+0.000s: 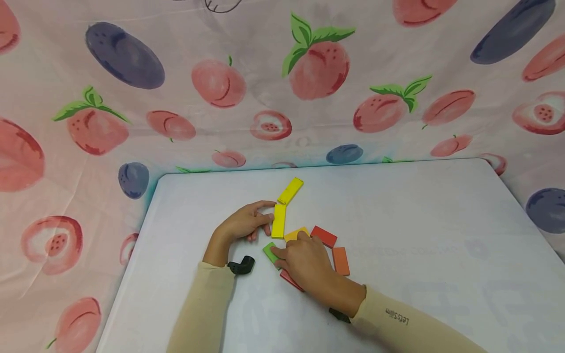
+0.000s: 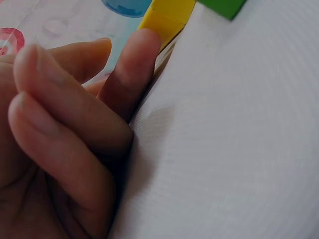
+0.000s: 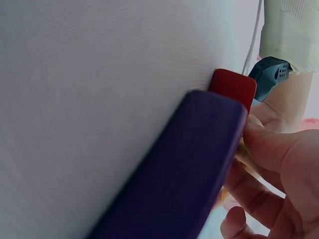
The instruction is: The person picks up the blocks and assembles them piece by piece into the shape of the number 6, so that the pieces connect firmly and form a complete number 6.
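Observation:
My left hand [image 1: 247, 221] reaches in from the left, its fingertips at the left side and far end of a yellow block [image 1: 278, 221]. A second yellow block [image 1: 291, 190] lies slanted beyond it. My right hand [image 1: 309, 262] spreads low over the blocks, thumb at a green block [image 1: 270, 251] and a finger over an orange-yellow block [image 1: 295, 234]. A red block [image 1: 323, 236] and an orange block [image 1: 341, 261] lie right of that hand. Another red block [image 1: 291, 280] shows partly under it. In the right wrist view, a purple block [image 3: 174, 164] stands close, hidden from the head view.
The white table [image 1: 419, 220] bears the blocks near its middle. Behind it hangs a cloth [image 1: 260, 29] printed with fruit, also covering the left side. Small dark devices are strapped at the left wrist [image 1: 242, 265] and right wrist [image 1: 340, 315].

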A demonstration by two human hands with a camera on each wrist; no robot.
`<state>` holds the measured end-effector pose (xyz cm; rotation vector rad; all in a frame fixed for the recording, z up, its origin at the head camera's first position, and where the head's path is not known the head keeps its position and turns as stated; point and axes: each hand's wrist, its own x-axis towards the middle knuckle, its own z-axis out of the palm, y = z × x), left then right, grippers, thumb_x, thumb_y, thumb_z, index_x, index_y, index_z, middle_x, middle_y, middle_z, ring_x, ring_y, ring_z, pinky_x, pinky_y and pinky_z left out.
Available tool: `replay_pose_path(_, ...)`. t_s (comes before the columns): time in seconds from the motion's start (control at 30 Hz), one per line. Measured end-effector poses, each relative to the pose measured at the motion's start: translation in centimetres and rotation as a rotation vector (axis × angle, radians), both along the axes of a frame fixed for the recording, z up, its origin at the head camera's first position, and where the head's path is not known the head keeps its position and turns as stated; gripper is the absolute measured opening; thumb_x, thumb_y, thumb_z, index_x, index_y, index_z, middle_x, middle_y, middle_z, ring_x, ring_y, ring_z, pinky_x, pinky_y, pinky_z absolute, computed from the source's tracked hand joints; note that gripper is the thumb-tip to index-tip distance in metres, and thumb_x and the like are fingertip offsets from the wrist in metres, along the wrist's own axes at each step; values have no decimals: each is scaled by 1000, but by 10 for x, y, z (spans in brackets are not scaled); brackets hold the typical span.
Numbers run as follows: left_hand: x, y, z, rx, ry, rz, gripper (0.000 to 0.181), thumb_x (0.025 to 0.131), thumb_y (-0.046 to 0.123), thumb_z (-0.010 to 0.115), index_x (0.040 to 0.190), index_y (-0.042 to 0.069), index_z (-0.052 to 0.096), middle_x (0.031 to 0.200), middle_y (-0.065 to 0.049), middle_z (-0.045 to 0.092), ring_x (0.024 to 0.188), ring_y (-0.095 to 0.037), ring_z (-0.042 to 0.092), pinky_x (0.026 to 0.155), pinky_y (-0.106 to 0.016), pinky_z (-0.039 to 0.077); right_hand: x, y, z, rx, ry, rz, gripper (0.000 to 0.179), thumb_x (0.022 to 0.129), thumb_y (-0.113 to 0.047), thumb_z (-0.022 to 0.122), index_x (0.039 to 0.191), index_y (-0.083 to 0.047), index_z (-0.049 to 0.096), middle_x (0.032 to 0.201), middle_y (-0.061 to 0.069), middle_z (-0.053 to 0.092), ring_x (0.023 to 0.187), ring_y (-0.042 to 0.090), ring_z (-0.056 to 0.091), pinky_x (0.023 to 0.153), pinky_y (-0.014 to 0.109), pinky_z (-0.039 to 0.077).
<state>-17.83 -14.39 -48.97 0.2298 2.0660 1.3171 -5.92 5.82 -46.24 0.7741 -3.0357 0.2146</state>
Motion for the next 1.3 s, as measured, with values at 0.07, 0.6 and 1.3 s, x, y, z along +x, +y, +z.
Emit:
replay_pose_path(0.07, 0, 0, 0, 0, 3, -1, 48, 102, 35, 62, 148, 26, 48, 82, -9, 73, 42, -14, 49, 43, -25, 39, -1, 0, 0, -11, -4, -7, 39, 83, -44, 83, 121, -40, 75, 76, -6, 70, 71, 15, 41, 53, 26, 32)
replay_pose_path(0.6, 1, -1, 1, -5, 1, 5, 47, 102, 35, 62, 147, 27, 49, 82, -9, 73, 42, -13, 49, 43, -25, 39, -3, 3, 2, -47, -38, -54, 39, 82, -45, 83, 120, -37, 76, 65, -9, 70, 63, 14, 40, 50, 25, 32)
replay_pose_path(1.3, 1, 0, 3, -14, 2, 5, 46, 102, 35, 62, 147, 28, 50, 82, -9, 72, 43, -14, 49, 43, -25, 39, -4, 5, 3, -39, -46, -96, 41, 79, -49, 84, 117, -35, 77, 58, -9, 63, 59, 14, 40, 51, 26, 32)
